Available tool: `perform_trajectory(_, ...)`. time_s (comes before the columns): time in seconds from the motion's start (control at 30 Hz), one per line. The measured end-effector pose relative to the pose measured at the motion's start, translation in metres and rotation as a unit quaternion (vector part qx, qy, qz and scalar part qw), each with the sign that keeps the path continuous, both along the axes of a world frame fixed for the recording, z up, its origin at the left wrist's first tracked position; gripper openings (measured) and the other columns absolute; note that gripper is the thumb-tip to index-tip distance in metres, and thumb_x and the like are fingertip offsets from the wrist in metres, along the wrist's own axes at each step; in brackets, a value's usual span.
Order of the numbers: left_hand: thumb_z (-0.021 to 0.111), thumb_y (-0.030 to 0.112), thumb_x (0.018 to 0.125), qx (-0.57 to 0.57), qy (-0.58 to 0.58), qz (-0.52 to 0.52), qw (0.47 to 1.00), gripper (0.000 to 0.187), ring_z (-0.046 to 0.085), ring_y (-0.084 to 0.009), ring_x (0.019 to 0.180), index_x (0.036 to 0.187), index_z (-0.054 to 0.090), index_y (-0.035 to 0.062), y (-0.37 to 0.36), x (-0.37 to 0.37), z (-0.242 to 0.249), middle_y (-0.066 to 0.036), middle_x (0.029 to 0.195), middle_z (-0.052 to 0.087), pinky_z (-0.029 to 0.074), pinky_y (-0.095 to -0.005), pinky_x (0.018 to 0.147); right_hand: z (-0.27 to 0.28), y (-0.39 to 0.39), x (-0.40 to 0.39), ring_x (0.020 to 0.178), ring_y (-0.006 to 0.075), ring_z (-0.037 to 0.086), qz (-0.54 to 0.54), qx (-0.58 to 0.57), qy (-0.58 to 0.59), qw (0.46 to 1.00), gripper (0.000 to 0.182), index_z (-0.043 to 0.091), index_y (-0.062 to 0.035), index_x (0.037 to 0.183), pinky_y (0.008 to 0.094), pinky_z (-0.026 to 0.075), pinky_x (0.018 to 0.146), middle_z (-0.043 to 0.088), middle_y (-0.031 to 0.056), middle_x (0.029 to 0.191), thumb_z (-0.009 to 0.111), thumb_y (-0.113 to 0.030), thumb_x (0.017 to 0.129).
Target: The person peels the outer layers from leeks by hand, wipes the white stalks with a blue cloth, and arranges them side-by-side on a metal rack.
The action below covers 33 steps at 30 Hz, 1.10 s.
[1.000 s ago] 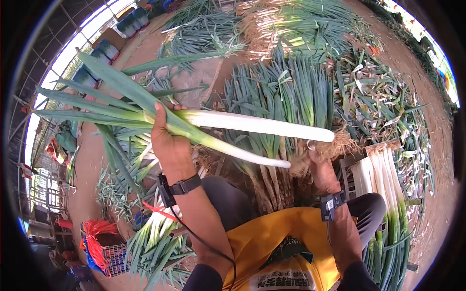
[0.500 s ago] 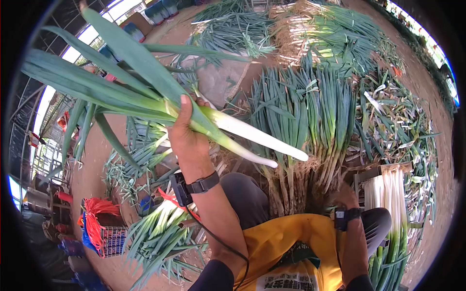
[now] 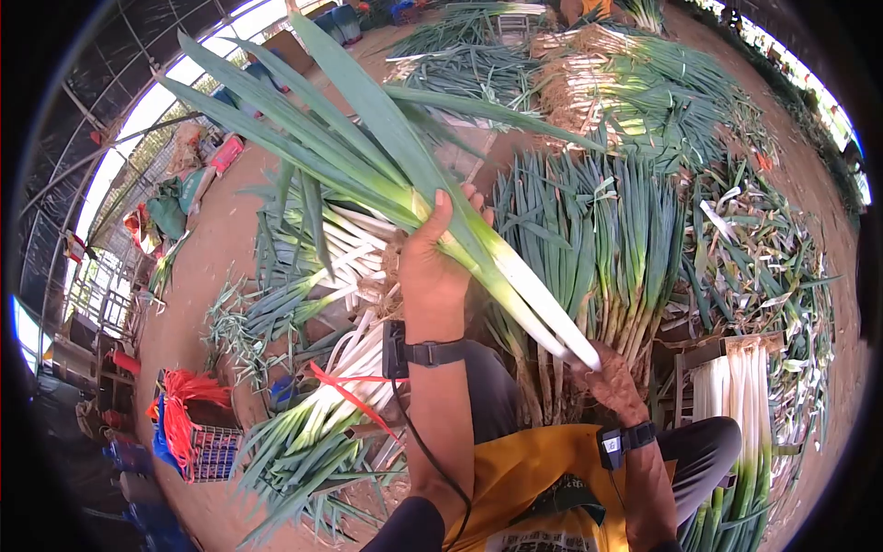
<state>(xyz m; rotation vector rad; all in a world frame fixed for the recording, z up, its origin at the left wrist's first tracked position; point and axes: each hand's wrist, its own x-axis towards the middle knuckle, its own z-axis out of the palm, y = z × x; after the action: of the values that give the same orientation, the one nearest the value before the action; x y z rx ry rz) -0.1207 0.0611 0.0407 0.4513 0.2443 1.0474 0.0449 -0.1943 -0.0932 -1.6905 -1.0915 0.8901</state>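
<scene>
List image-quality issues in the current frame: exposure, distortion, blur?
Head view: strong fisheye curvature, dark vignette around the frame; daylight blown out at upper left and far right; white stalks in the left hand very bright, little surface detail; lower-left corner murky; fingers of the right hand hard to resolve.

We are seeing bright daylight pouring in around the dark covering (image 3: 101, 46) at upper left and glaring white at both upper sides. The pale ends of the held leeks (image 3: 550, 311) are shining nearly washed out, while the lower left is sinking into shadow. A fisheye curve is bending the edges inside a black rim.
</scene>
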Motion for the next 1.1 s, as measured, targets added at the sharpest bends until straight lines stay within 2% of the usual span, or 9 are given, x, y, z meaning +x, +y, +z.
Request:
perform_trajectory(0.13, 0.07, 0.025, 0.093, -0.005, -0.016, -0.029, 0.999, 0.037, 0.059, -0.0311, 0.116, 0.121, 0.059, 0.0029, 0.0, 0.002, 0.0, -0.016, 0.12, 0.063, 0.045, -0.0559, 0.103, -0.006, -0.009, -0.006, 0.092, 0.0115, 0.057, 0.026, -0.022, 0.042, 0.999, 0.036, 0.064, -0.0047, 0.124, 0.0289, 0.048, 0.083, 0.066, 0.0022, 0.102, 0.072, -0.016, 0.091)
perform_trajectory(0.17, 0.069, 0.027, 0.093, -0.003, -0.015, -0.03, 0.999, 0.038, 0.058, -0.0311, 0.117, 0.121, 0.058, 0.0032, 0.0, 0.004, -0.001, -0.016, 0.121, 0.063, 0.045, -0.0559, 0.102, -0.025, -0.012, -0.001, 0.093, 0.0118, 0.058, 0.029, -0.039, 0.154, 0.987, 0.038, 0.065, -0.0052, 0.125, 0.0302, 0.049, 0.085, 0.067, 0.002, 0.103, 0.073, -0.016, 0.09)
perform_trajectory(0.27, 0.068, 0.032, 0.095, 0.009, -0.015, -0.022, 1.0, 0.042, 0.058, -0.0311, 0.118, 0.124, 0.058, 0.0041, 0.002, 0.005, -0.002, -0.015, 0.123, 0.062, 0.046, -0.0558, 0.1, -0.006, -0.014, 0.005, 0.095, 0.0123, 0.058, 0.045, -0.123, 0.157, 0.979, 0.04, 0.065, -0.006, 0.126, 0.0312, 0.049, 0.088, 0.067, 0.0019, 0.103, 0.074, -0.016, 0.088)
perform_trajectory(0.3, 0.067, 0.034, 0.095, 0.012, -0.014, -0.016, 1.0, 0.043, 0.058, -0.0311, 0.118, 0.125, 0.058, 0.0045, 0.002, 0.006, -0.002, -0.014, 0.123, 0.062, 0.047, -0.0558, 0.1, -0.008, -0.017, 0.005, 0.095, 0.0123, 0.059, 0.075, -0.054, 0.135, 0.987, 0.043, 0.064, -0.006, 0.127, 0.0319, 0.049, 0.09, 0.068, 0.0015, 0.103, 0.076, -0.017, 0.087)
perform_trajectory(0.53, 0.059, 0.049, 0.097, 0.091, 0.021, 0.028, 0.995, 0.054, 0.061, -0.0278, 0.106, 0.132, 0.054, 0.008, -0.004, 0.021, -0.008, -0.011, 0.117, 0.064, 0.051, -0.0471, 0.092, 0.004, -0.039, -0.009, 0.102, 0.0111, 0.059, 0.082, -0.032, 0.226, 0.97, 0.044, 0.063, -0.0069, 0.131, 0.0298, 0.047, 0.096, 0.068, -0.0009, 0.109, 0.075, -0.014, 0.089)
perform_trajectory(0.7, 0.06, 0.05, 0.096, 0.161, 0.032, 0.077, 0.983, 0.058, 0.062, -0.0258, 0.103, 0.137, 0.05, 0.0093, -0.014, 0.026, 0.0, -0.008, 0.115, 0.064, 0.052, -0.0431, 0.09, 0.015, -0.046, -0.023, 0.09, 0.0087, 0.055, 0.041, -0.008, 0.207, 0.978, 0.035, 0.064, -0.0049, 0.12, 0.0283, 0.048, 0.084, 0.062, -0.0035, 0.096, 0.075, -0.018, 0.09)
perform_trajectory(0.8, 0.064, 0.044, 0.096, 0.191, 0.061, 0.114, 0.973, 0.059, 0.062, -0.0295, 0.108, 0.137, 0.048, 0.0047, -0.014, 0.029, 0.001, -0.013, 0.12, 0.063, 0.052, -0.0426, 0.094, 0.022, -0.049, -0.025, 0.091, 0.0092, 0.055, 0.035, 0.007, 0.18, 0.983, 0.037, 0.063, -0.0046, 0.124, 0.0282, 0.048, 0.085, 0.063, -0.0021, 0.096, 0.074, -0.015, 0.09)
perform_trajectory(1.0, 0.073, 0.028, 0.091, 0.083, 0.086, -0.112, 0.986, 0.053, 0.063, -0.0334, 0.111, 0.128, 0.052, -0.0044, -0.014, 0.032, -0.01, -0.021, 0.118, 0.064, 0.052, -0.0434, 0.094, 0.043, -0.058, -0.039, 0.093, 0.012, 0.058, -0.027, 0.018, 0.118, 0.993, 0.043, 0.058, -0.0036, 0.13, 0.0306, 0.049, 0.085, 0.066, 0.003, 0.099, 0.072, -0.012, 0.09)
perform_trajectory(1.1, 0.071, 0.014, 0.091, 0.054, 0.061, -0.112, 0.99, 0.043, 0.065, -0.0367, 0.108, 0.123, 0.053, -0.008, -0.014, 0.038, -0.01, -0.026, 0.118, 0.064, 0.053, -0.0473, 0.096, 0.057, -0.06, -0.044, 0.092, 0.0136, 0.06, -0.029, 0.027, 0.064, 0.997, 0.042, 0.058, -0.0037, 0.131, 0.0319, 0.05, 0.085, 0.068, 0.0075, 0.102, 0.069, -0.014, 0.092)
